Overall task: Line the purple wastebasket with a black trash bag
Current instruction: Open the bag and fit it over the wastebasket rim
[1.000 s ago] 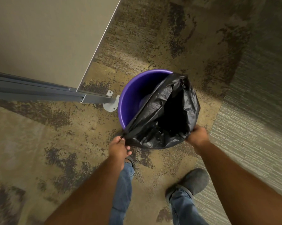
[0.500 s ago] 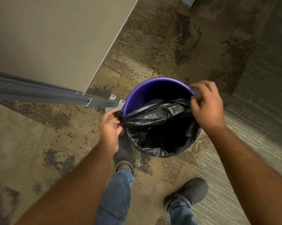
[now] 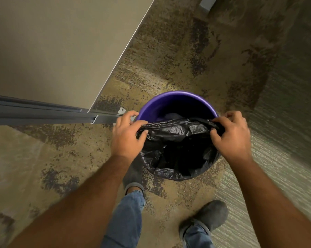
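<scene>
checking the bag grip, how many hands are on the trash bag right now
2. The left hand grips the black trash bag at the left side of the purple wastebasket; the right hand grips it at the right side. None seems hidden.

text: none legible | labels/brands/numbers: none legible | checked: purple wastebasket (image 3: 176, 102), black trash bag (image 3: 178, 149) inside it, partition panel (image 3: 52, 51) left of it, carpet (image 3: 178, 56) around it

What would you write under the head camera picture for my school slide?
Two hands, left and right, stretch a black trash bag across a purple wastebasket, near rim covered, far rim bare.
</scene>
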Available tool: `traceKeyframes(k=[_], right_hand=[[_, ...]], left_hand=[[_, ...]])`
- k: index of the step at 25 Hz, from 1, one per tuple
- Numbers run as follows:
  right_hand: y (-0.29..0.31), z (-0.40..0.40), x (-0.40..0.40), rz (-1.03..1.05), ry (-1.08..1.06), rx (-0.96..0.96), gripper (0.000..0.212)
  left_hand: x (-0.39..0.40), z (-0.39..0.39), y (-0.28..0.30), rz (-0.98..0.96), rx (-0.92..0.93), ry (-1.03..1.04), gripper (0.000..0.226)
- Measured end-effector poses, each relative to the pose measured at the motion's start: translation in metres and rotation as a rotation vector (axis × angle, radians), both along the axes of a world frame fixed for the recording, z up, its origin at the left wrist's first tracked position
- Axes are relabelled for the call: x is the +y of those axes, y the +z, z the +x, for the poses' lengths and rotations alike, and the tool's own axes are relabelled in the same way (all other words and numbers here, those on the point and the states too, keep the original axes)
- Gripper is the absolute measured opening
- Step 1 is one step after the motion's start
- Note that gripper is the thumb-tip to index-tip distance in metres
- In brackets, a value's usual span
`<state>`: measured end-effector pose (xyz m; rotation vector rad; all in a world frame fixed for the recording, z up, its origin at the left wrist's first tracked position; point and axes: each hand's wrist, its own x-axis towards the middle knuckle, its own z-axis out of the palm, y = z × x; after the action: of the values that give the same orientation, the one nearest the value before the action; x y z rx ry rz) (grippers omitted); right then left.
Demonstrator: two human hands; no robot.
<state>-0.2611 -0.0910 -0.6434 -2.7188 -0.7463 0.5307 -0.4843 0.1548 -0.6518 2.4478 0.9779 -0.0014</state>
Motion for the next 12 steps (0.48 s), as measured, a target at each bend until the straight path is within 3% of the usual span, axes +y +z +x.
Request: traceKeyframes(k=[3,6,9,12], right_hand=[[-0.015,-0.002,0.007,0.142,-0.144,0.075,0.021],[-0.017,0.006,0.030,0.359,-0.356,0.136,0.015],[-0.018,0.019,0.052,0.572,-0.581,0.237,0.021],[-0.037,0.038,0.065,0.613,-0.637,0.330,0.026]], left_hand=[[0.012,0.017,-0.012,0.021,-0.053,0.037,0.015],[0.020,0.038,-0.018,-0.027,-0.110,0.077,0.010],[0.020,0.065,-0.016,-0.241,-0.244,0.322,0.009],[0.024,0.084,-0.021,-0.399,-0.261,0.549,0.012]])
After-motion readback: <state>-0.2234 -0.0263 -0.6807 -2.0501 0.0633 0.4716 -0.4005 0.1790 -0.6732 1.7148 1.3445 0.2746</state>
